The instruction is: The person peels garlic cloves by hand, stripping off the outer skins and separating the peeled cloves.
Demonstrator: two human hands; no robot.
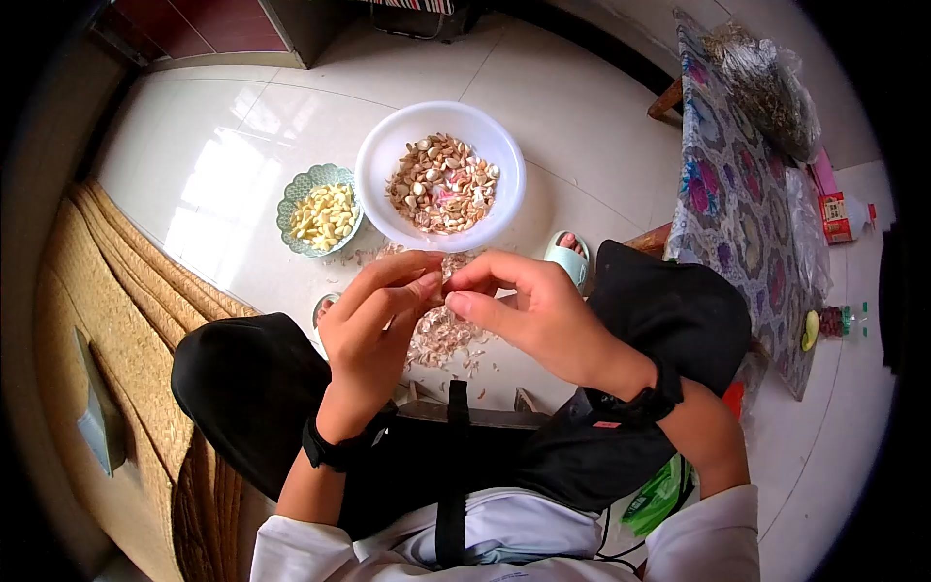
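My left hand (370, 315) and my right hand (529, 306) meet in front of me, above the floor between my knees. Their fingertips pinch a small garlic clove (441, 279), which the fingers mostly hide. Beyond them stands a white plastic basin (370, 184) holding unpeeled garlic cloves (427, 184) and bits of skin. To its left is a green scalloped bowl (289, 215) with peeled, pale yellow cloves (325, 215). Papery garlic skins (444, 335) lie heaped on the floor below my hands.
Rolled straw mats (126, 339) lie on the left. A low table with a flowered cloth (732, 194) stands at the right, with a plastic bag (771, 97) near it. Under my forearms is a wooden edge (504, 417). A green bag (655, 500) sits by my right thigh.
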